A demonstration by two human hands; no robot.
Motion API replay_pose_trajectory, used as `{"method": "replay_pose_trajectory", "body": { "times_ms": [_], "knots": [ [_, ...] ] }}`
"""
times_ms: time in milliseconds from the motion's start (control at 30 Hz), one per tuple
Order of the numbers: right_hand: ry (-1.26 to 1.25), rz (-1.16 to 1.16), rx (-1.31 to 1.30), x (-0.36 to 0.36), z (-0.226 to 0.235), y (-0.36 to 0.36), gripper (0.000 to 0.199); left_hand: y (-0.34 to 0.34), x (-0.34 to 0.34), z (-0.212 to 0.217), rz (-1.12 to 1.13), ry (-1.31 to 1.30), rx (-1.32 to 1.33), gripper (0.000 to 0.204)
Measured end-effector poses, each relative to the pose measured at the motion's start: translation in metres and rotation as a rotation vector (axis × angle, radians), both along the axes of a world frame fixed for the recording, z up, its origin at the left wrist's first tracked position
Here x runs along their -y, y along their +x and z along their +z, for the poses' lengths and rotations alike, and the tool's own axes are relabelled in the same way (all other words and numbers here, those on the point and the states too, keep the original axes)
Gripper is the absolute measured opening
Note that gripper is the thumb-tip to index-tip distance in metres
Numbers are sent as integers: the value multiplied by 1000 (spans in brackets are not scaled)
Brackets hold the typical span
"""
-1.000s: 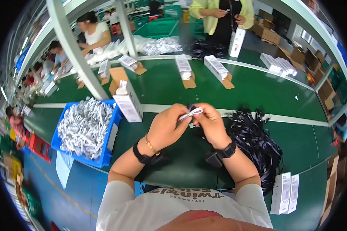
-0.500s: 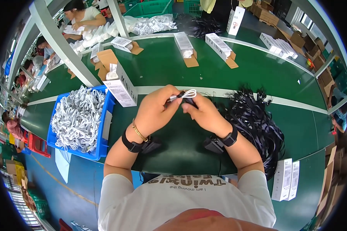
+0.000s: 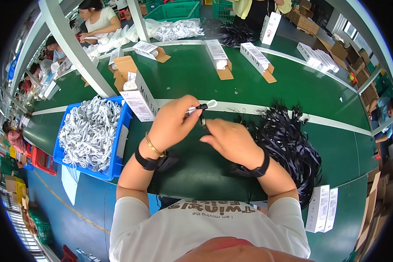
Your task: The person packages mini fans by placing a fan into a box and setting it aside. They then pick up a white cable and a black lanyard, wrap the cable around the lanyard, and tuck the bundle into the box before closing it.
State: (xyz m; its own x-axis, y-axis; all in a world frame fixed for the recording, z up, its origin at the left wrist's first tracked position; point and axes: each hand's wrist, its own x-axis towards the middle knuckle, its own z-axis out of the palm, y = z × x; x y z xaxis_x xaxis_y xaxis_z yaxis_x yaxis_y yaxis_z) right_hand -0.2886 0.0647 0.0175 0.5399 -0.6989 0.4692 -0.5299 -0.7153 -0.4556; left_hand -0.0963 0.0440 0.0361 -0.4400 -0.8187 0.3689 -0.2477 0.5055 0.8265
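Observation:
Above the middle of the green bench, my left hand (image 3: 171,121) pinches a folded white cable (image 3: 212,104), whose small loop sticks out past the fingertips. A black band wraps the cable beside that loop, and a black strap (image 3: 203,121) hangs from it. My right hand (image 3: 236,139) is closed on the strap just below, with its thumb stretched toward the left. How the strap is fastened is partly hidden by the fingers. A blue bin (image 3: 116,162) of similar white cables (image 3: 89,131) stands left of my hands. On the right lies a heap of black straps (image 3: 288,144).
An open white box (image 3: 140,101) with cardboard flaps stands behind the bin, near a metal post (image 3: 74,48). More white boxes (image 3: 257,59) lie along the far bench. Two white boxes (image 3: 318,208) stand near right. Other people work at far left and across the bench.
My right hand has moved slightly down, away from the white loop, drawing the black strap with it. The loop now shows smaller past my left fingertips. The view has shifted slightly.

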Motion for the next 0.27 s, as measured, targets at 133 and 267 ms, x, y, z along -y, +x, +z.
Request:
{"method": "replay_pose_trajectory", "body": {
  "times_ms": [133,267],
  "knots": [
    [-64,-46,231,2,11,-12,20,-6,-11,6,104,-427,379,10],
    [640,128,825,19,-16,-17,20,-6,-19,5,-175,39,48,7]
  ]
}}
